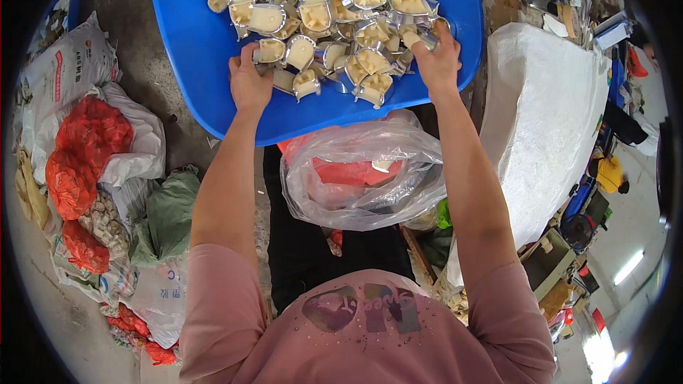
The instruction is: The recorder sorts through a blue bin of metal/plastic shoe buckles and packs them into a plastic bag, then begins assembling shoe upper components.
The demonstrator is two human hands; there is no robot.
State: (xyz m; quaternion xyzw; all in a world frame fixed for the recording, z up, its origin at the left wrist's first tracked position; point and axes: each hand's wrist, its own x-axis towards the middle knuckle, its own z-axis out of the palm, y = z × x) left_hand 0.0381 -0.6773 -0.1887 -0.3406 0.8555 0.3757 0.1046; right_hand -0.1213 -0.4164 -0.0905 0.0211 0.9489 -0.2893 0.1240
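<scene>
A heap of small cream plastic parts with shiny silver curved shells (315, 13) lies in a large blue plastic tub (203, 103). My left hand (250, 84) is at the heap's near left edge, its fingers closed on one cream-and-silver part (271, 50). On the right side, my right hand (437, 64) reaches over the tub, thumb and fingers closed around another cream-and-silver part (410, 38). Some fingertips of both hands are hidden among the parts. Below the tub, a clear plastic bag (341, 206) lines a red container (341, 173), with one pale piece inside.
White sacks (75, 64), red net bags (92, 135) and a green sack (169, 213) crowd the floor at left. A big white woven sack (541, 114) stands close to my right arm. Assorted clutter and a wooden box (551, 259) lie farther right.
</scene>
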